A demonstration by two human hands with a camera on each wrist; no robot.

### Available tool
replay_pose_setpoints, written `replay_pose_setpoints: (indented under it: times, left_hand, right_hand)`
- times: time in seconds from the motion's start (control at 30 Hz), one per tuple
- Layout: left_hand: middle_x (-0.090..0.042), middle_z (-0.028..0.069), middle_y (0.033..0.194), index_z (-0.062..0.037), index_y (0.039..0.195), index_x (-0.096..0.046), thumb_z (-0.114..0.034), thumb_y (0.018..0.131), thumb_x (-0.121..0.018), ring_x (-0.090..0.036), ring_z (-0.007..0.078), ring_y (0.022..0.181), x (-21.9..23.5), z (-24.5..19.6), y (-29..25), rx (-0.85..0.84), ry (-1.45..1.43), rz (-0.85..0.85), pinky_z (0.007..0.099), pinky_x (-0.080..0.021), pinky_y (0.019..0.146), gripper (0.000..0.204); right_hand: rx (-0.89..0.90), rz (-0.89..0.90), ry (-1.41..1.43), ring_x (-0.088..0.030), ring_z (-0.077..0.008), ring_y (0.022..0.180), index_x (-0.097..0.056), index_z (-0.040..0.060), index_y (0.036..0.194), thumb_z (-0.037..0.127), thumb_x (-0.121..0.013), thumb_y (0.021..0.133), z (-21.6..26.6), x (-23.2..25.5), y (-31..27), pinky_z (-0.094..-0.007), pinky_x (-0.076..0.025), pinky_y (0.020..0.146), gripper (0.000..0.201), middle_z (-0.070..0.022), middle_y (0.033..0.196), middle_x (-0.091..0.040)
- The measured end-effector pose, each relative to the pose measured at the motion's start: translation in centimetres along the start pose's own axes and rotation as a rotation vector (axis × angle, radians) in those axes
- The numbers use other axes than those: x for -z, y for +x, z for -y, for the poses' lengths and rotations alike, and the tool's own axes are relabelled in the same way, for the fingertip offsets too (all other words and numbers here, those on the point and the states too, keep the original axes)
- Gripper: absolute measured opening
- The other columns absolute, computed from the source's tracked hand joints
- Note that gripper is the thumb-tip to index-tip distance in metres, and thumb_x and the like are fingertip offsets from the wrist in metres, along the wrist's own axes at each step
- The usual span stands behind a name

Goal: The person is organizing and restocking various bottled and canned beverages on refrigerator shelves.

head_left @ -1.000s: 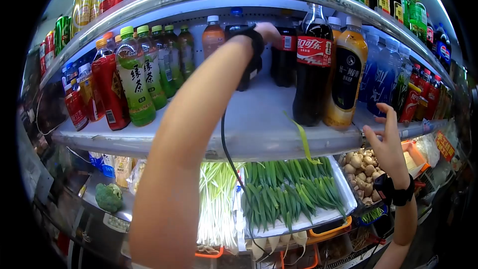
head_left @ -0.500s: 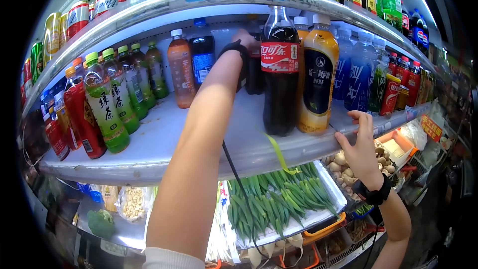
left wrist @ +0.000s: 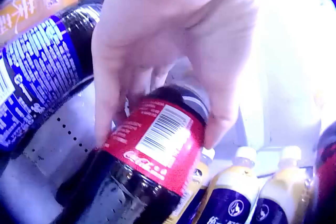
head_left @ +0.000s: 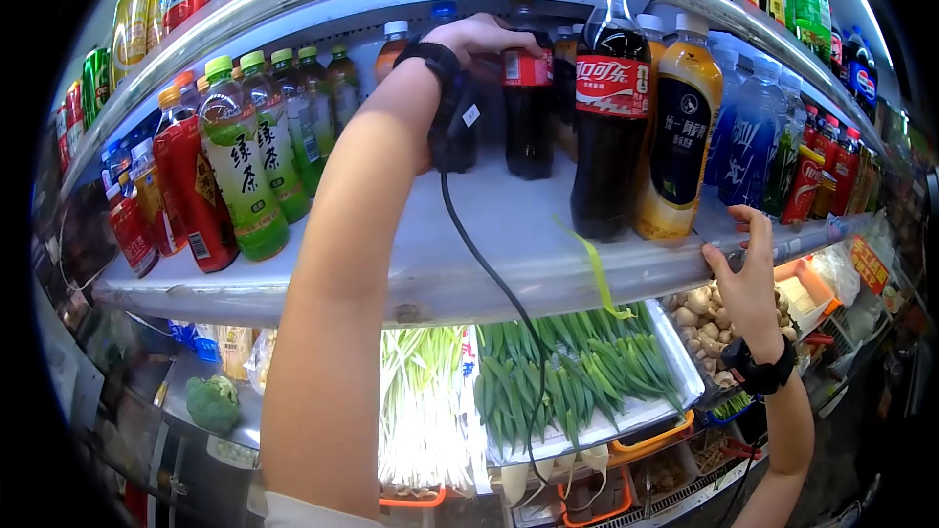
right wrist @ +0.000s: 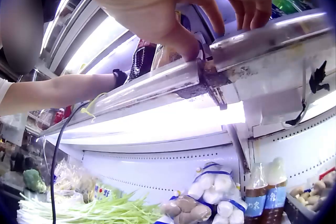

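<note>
My left hand point(head_left: 484, 37) reaches deep onto the drinks shelf and grips a red-labelled cola bottle point(head_left: 528, 132) around its upper part. In the left wrist view, thumb and fingers lie on either side of that bottle's label point(left wrist: 157, 140), which bears a barcode. A dark bottle with a blue label point(left wrist: 42, 71) stands beside it. Nearer the front is a larger cola bottle point(head_left: 611, 156), next to a milk tea bottle point(head_left: 680, 127). My right hand point(head_left: 751, 279) rests at the shelf's front edge, its fingers loosely bent over the rim in the right wrist view.
Green tea bottles point(head_left: 245, 166) line the shelf's left side; blue-tinted bottles point(head_left: 748, 137) stand at the right. A yellow strip point(head_left: 597, 274) hangs over the edge. Below lie a tray of green okra point(head_left: 577, 381) and mushrooms point(head_left: 699, 323). A black cable point(head_left: 489, 284) hangs from the left wrist.
My left hand has brought the gripped cola bottle left and a little forward, away from the larger cola bottle. My right hand has come down onto the shelf edge. The head view has shifted.
</note>
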State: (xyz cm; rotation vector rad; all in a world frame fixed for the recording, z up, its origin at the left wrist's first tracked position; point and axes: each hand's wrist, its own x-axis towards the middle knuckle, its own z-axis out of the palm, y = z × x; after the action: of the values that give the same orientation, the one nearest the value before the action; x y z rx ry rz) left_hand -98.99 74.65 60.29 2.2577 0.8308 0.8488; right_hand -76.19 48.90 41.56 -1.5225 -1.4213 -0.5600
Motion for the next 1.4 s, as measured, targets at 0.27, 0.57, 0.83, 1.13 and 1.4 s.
replay_pose_setpoints:
  times: [0.27,0.57,0.83,1.13,1.4]
  left_hand:
    - [-0.044,0.0189,0.123,0.0035,0.120,-0.042,-0.044,0.070,-0.067,-0.046,0.0284,0.112,-0.8,-0.5,-0.7,0.011,-0.014,0.034,0.0433,-0.044,0.089,0.074]
    - [-0.061,0.0159,0.094,0.0076,0.096,-0.058,-0.043,0.057,-0.074,-0.060,0.0229,0.084,-3.4,-0.5,0.9,-0.038,0.226,-0.247,0.0327,-0.050,0.073,0.065]
    - [-0.057,0.0152,0.105,0.0057,0.115,-0.046,-0.035,0.072,-0.069,-0.057,0.0213,0.095,-3.2,-0.3,0.4,-0.052,0.008,-0.098,0.0355,-0.051,0.077,0.064]
    - [-0.056,0.0170,0.106,0.0095,0.117,-0.040,-0.035,0.075,-0.065,-0.058,0.0237,0.094,-3.7,-1.2,0.1,-0.011,-0.108,-0.053,0.0402,-0.050,0.079,0.066]
    - [-0.059,0.0136,0.094,0.0050,0.100,-0.055,-0.038,0.073,-0.065,-0.063,0.0181,0.076,-2.3,-1.2,-2.9,0.095,-0.108,-0.069,0.0303,-0.054,0.071,0.052]
  right_hand:
    - [-0.005,0.014,-0.005,-0.044,-0.0268,0.101,-0.044,0.0007,0.108,0.008,-0.063,0.075,0.0,0.1,-0.2,-0.0347,-0.034,0.089,0.038,-0.0128,0.104,-0.044]
    - [0.024,0.006,-0.021,-0.044,-0.0266,0.103,-0.045,0.0001,0.107,0.012,-0.063,0.077,-0.4,0.0,-0.3,-0.0341,-0.034,0.089,0.037,-0.0124,0.105,-0.045]
    - [0.020,0.017,0.000,-0.045,-0.0278,0.100,-0.045,-0.0006,0.105,0.012,-0.064,0.076,-0.6,0.3,-0.2,-0.0343,-0.035,0.087,0.037,-0.0133,0.103,-0.046]
    - [0.016,0.012,0.019,-0.045,-0.0285,0.098,-0.045,-0.0010,0.103,0.010,-0.065,0.074,-0.4,0.3,-0.2,-0.0346,-0.036,0.086,0.037,-0.0136,0.102,-0.046]
    - [0.029,0.014,0.019,-0.046,-0.0292,0.098,-0.045,-0.0017,0.102,0.010,-0.065,0.074,-0.6,0.3,-0.2,-0.0348,-0.036,0.086,0.036,-0.0144,0.102,-0.046]
